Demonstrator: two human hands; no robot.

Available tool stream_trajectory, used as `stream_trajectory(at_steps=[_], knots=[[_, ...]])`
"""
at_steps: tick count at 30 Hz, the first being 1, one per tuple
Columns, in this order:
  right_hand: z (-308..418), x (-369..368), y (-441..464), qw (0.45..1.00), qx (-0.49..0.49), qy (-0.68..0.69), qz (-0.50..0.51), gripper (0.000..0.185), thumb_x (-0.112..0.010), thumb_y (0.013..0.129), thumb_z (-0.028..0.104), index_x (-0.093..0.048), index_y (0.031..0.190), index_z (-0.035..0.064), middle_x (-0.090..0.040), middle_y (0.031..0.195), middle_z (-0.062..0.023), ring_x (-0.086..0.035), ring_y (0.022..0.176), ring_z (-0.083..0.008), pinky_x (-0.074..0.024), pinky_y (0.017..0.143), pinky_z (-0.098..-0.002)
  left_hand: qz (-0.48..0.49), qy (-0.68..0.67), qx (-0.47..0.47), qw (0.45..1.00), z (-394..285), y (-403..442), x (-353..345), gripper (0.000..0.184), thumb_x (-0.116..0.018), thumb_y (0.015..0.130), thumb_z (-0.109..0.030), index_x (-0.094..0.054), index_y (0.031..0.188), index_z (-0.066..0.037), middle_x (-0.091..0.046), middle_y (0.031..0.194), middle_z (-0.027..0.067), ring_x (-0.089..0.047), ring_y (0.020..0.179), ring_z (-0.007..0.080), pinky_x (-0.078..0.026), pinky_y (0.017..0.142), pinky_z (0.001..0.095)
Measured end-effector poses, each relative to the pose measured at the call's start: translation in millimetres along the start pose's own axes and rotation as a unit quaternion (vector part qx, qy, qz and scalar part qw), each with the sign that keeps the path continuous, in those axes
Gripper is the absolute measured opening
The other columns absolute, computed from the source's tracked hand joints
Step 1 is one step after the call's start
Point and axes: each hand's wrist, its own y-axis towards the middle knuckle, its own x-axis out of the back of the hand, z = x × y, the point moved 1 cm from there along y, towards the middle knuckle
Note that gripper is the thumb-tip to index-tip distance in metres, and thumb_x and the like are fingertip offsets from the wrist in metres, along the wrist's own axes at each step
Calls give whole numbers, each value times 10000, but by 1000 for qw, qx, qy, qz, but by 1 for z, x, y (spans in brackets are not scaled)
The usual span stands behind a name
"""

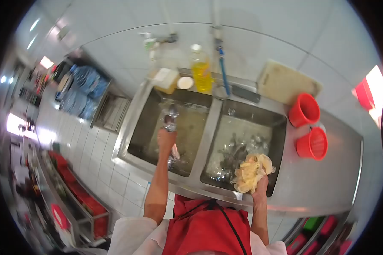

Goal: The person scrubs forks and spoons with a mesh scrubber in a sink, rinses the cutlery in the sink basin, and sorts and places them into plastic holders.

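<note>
My left hand (167,138) is closed around several shiny metal spoons (170,122) over the left sink basin (142,146), which holds cloudy water. Their rounded ends point away from me, and more metal shows below the fist. In my right hand (261,186) is a pale yellow mesh scrubber (253,172), bunched up over the near right part of the right sink basin (276,136). Beneath and beyond the scrubber, metal utensils (236,155) lie in sudsy water; their exact shapes are hard to make out.
Behind the basins stand a bottle of yellow liquid (202,74), a square tub (166,80), a white round lid (185,83) and a blue-handled tap (222,68). A cutting board (287,83) leans on the wall. Two red cups (304,111) sit on the right counter.
</note>
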Motion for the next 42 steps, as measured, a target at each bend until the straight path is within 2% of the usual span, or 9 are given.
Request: stream_trajectory(at_steps=[7, 14, 16, 24, 30, 32, 36, 41, 42], knots=[[17, -79, -3, 974, 140, -173, 37, 371, -577, 916, 152, -517, 1238, -21, -613, 1133, -143, -620, 1023, -236, -519, 857, -358, -79, -22, -95, 992, -23, -55, 33, 266, -559, 793, -158, -535, 977, 32, -640, 824, 282, -619, 834, 470, -470, 760, 542], [-45, -190, -33, 612, 610, -455, 215, 411, -674, 747, 130, -615, 1124, -23, -613, 1153, -241, -604, 1059, -387, -463, 950, -416, -25, 0, -113, 993, 4, -83, 14, 260, -500, 833, -183, -566, 998, 6, -653, 880, 258, -620, 869, 446, -476, 784, 523], [-81, -202, -11, 491, 624, -549, 260, 411, -706, 715, 193, -629, 1068, -2, -596, 1118, -230, -562, 1062, -446, -449, 952, -470, -146, -177, -338, 913, 14, -108, 12, 308, -537, 811, -171, -592, 1078, -28, -667, 967, 200, -617, 958, 404, -485, 825, 477], [-136, -268, 101, 359, 688, -553, 304, 373, -660, 716, 204, -640, 1079, 124, -623, 1056, -121, -590, 981, -314, -531, 749, -397, 56, -28, -4, 998, 19, -83, 16, 233, -606, 729, -112, -628, 910, 33, -655, 897, 252, -613, 873, 457, -500, 814, 470], [-83, -329, 169, 502, 418, -724, 221, 404, -635, 820, 265, -593, 1165, 60, -646, 1035, -202, -623, 974, -359, -513, 783, -452, 287, -266, 52, 919, 62, -93, 23, 94, -546, 752, -55, -571, 832, -13, -618, 737, 120, -619, 634, 249, -516, 695, 401], [-75, -309, 170, 601, 407, -648, 231, 412, -634, 809, 204, -571, 1173, 23, -647, 1042, -225, -609, 1009, -384, -487, 837, -467, 351, -716, 75, 598, 79, -105, 7, 100, -505, 765, -29, -520, 862, -51, -492, 640, 16, -503, 545, 130, -484, 696, 344], [-94, -213, 101, 703, 361, -566, 236, 404, -638, 784, 74, -554, 1172, -6, -639, 1070, -228, -605, 1020, -404, -476, 879, -444, 412, -832, 127, 350, 75, -112, 16, 181, -514, 738, -14, -500, 917, -41, -437, 629, -3, -457, 506, 126, -466, 729, 321], [-114, -210, -8, 607, 385, -601, 349, 529, -720, 678, 126, -579, 1182, 50, -564, 1225, -119, -558, 1112, -329, -504, 883, -406, 428, -649, 170, 605, 52, -130, 32, 288, -544, 712, -24, -490, 994, -46, -378, 605, -31, -390, 456, 101, -414, 734, 291], [-115, -216, -3, 574, 416, -627, 322, 494, -738, 668, 152, -610, 1138, 68, -588, 1184, -117, -576, 1078, -328, -503, 876, -412, 540, -681, 163, 467, 53, -133, 25, 290, -550, 706, -19, -490, 986, -63, -387, 606, -31, -393, 459, 97, -401, 710, 287]])
